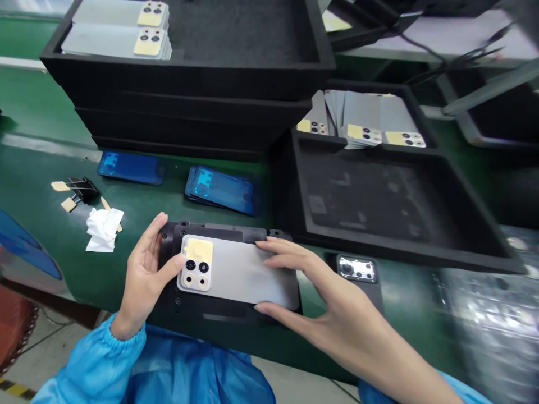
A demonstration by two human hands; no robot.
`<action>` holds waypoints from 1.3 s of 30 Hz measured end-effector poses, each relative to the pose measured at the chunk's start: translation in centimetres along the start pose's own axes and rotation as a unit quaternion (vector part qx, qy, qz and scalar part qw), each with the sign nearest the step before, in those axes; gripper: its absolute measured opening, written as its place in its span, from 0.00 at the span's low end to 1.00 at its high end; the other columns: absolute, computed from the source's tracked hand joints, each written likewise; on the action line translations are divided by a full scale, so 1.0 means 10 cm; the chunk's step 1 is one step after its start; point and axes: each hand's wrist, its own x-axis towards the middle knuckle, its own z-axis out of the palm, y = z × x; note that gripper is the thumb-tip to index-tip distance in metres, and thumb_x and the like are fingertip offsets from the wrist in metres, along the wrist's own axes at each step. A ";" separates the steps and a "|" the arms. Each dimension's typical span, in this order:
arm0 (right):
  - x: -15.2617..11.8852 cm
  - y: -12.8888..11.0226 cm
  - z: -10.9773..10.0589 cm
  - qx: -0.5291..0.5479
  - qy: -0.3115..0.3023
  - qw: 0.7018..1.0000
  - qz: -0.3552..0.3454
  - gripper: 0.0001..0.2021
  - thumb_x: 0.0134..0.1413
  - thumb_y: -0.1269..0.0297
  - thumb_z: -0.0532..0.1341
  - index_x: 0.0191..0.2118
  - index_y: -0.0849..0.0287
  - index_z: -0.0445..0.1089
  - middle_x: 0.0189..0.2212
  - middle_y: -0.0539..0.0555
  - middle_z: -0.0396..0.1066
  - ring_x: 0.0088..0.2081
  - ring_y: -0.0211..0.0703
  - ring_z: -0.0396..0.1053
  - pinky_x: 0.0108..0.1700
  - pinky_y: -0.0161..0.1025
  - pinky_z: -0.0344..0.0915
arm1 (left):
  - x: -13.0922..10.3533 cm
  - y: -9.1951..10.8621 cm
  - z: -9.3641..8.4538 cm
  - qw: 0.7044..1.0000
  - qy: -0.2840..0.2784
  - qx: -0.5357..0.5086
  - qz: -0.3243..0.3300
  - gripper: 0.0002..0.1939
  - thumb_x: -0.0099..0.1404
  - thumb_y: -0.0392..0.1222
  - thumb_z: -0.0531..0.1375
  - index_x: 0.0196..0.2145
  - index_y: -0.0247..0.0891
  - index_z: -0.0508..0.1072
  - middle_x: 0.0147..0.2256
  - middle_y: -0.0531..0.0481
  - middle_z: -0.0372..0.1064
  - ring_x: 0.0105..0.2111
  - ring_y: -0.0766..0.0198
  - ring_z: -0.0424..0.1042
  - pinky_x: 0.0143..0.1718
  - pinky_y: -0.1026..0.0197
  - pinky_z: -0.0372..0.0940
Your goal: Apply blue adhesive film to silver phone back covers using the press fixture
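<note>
A silver phone back cover (240,270) with a pale yellow film patch and several camera rings lies on a black fixture (197,308) in front of me. My right hand (311,280) spans the cover's right end, fingers on the far edge and thumb on the near edge. At the other end, the thumb of my left hand (145,272) touches the camera corner, while its outstretched fingers rest by the fixture's left side. Beside the fixture, partly under my right hand, is a dark phone-shaped piece (357,269) with a shiny camera block.
Black trays (189,84) are stacked at the back, with silver covers (113,39) on top. Another black tray (404,219) stands right, before more covers (362,112). Blue-filmed panels (223,188), a binder clip (84,189) and white tissue (103,229) lie left. Clear plastic trays (497,314) sit right.
</note>
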 end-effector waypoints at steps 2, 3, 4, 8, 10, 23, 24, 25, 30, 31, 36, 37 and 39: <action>0.01 0.03 -0.01 0.010 -0.002 1.000 0.011 0.14 0.62 0.57 0.64 0.51 0.49 0.65 0.60 0.59 0.71 0.64 0.59 0.67 0.57 0.55 0.74 | 0.00 0.01 0.01 1.000 -0.002 0.012 -0.002 0.34 0.58 0.45 0.71 0.61 0.44 0.69 0.68 0.43 0.60 0.69 0.48 0.55 0.68 0.48 0.57; 0.01 0.05 -0.01 0.015 -0.002 1.000 0.016 0.14 0.62 0.57 0.64 0.50 0.49 0.66 0.60 0.59 0.71 0.64 0.60 0.67 0.57 0.56 0.74 | 0.00 0.01 0.01 1.000 -0.003 0.016 -0.004 0.34 0.58 0.45 0.71 0.61 0.43 0.70 0.68 0.43 0.59 0.69 0.47 0.55 0.68 0.48 0.57; 0.01 0.06 -0.01 0.019 -0.001 1.000 0.019 0.14 0.61 0.56 0.65 0.50 0.50 0.66 0.59 0.59 0.71 0.64 0.60 0.67 0.58 0.56 0.74 | 0.00 0.02 0.02 1.000 -0.003 0.018 -0.006 0.34 0.58 0.45 0.71 0.60 0.43 0.70 0.68 0.43 0.59 0.69 0.46 0.55 0.68 0.47 0.57; 0.00 0.06 -0.02 0.017 -0.003 1.000 0.018 0.13 0.62 0.56 0.64 0.49 0.49 0.66 0.59 0.59 0.71 0.63 0.60 0.68 0.57 0.55 0.75 | -0.01 0.04 0.02 1.000 -0.006 0.022 -0.010 0.33 0.57 0.46 0.71 0.59 0.43 0.71 0.69 0.43 0.59 0.69 0.47 0.54 0.68 0.47 0.57; -0.01 0.04 -0.02 0.013 -0.004 1.000 0.012 0.12 0.63 0.56 0.64 0.49 0.49 0.66 0.60 0.59 0.71 0.62 0.59 0.69 0.56 0.54 0.75 | -0.01 0.03 0.02 1.000 -0.004 0.016 -0.010 0.32 0.57 0.45 0.72 0.58 0.42 0.71 0.68 0.42 0.59 0.69 0.46 0.56 0.67 0.47 0.59; -0.01 -0.01 0.01 0.007 -0.006 1.000 0.020 0.12 0.63 0.60 0.63 0.49 0.48 0.63 0.61 0.58 0.70 0.63 0.56 0.68 0.57 0.52 0.74 | -0.01 0.01 0.00 0.999 0.003 -0.033 -0.012 0.25 0.54 0.40 0.74 0.49 0.42 0.74 0.68 0.42 0.60 0.66 0.48 0.62 0.62 0.53 0.67; -0.01 -0.01 0.01 0.008 -0.008 1.000 0.020 0.12 0.62 0.61 0.63 0.49 0.49 0.64 0.61 0.57 0.70 0.63 0.56 0.68 0.58 0.52 0.74 | -0.01 0.01 -0.01 0.999 0.003 -0.034 -0.011 0.25 0.54 0.40 0.74 0.49 0.42 0.74 0.68 0.42 0.60 0.66 0.48 0.62 0.62 0.54 0.66; -0.01 -0.01 0.01 0.010 -0.011 1.000 0.019 0.12 0.62 0.61 0.64 0.49 0.49 0.64 0.61 0.57 0.70 0.64 0.56 0.67 0.58 0.52 0.74 | -0.01 0.00 -0.01 0.999 0.004 -0.035 -0.009 0.24 0.53 0.40 0.74 0.48 0.41 0.74 0.68 0.42 0.60 0.66 0.49 0.62 0.62 0.54 0.66; 0.01 -0.01 0.01 0.033 -0.015 0.999 0.022 0.14 0.59 0.63 0.65 0.49 0.49 0.64 0.61 0.57 0.70 0.66 0.58 0.65 0.59 0.54 0.73 | 0.00 -0.02 -0.02 0.999 0.007 -0.047 -0.006 0.23 0.53 0.39 0.74 0.46 0.42 0.74 0.66 0.43 0.63 0.66 0.51 0.62 0.63 0.55 0.64; 0.01 -0.01 0.01 0.039 -0.017 0.999 0.026 0.14 0.59 0.63 0.66 0.49 0.49 0.64 0.61 0.57 0.70 0.66 0.58 0.64 0.59 0.54 0.73 | 0.00 -0.03 -0.02 0.999 0.006 -0.048 -0.007 0.22 0.53 0.39 0.74 0.45 0.42 0.75 0.66 0.43 0.63 0.66 0.52 0.63 0.63 0.55 0.64; 0.01 -0.01 0.01 0.052 -0.025 0.997 0.049 0.14 0.58 0.64 0.66 0.48 0.47 0.63 0.62 0.57 0.70 0.67 0.59 0.62 0.60 0.56 0.72 | 0.00 -0.03 -0.03 0.999 -0.003 -0.046 -0.011 0.20 0.53 0.40 0.74 0.43 0.44 0.75 0.66 0.45 0.63 0.65 0.51 0.64 0.62 0.55 0.66; 0.01 -0.01 0.01 0.053 -0.024 0.997 0.050 0.14 0.58 0.63 0.66 0.48 0.47 0.63 0.62 0.56 0.70 0.67 0.59 0.62 0.60 0.57 0.72 | 0.00 -0.03 -0.03 0.999 -0.004 -0.046 -0.011 0.20 0.53 0.40 0.74 0.43 0.44 0.76 0.66 0.46 0.62 0.65 0.50 0.63 0.62 0.55 0.66; 0.01 -0.02 0.01 0.054 -0.023 0.997 0.051 0.14 0.58 0.63 0.66 0.47 0.47 0.63 0.62 0.56 0.70 0.67 0.59 0.62 0.60 0.57 0.72 | 0.00 -0.04 -0.04 0.999 -0.002 -0.046 -0.008 0.20 0.53 0.39 0.74 0.43 0.44 0.76 0.66 0.46 0.63 0.66 0.50 0.62 0.63 0.54 0.65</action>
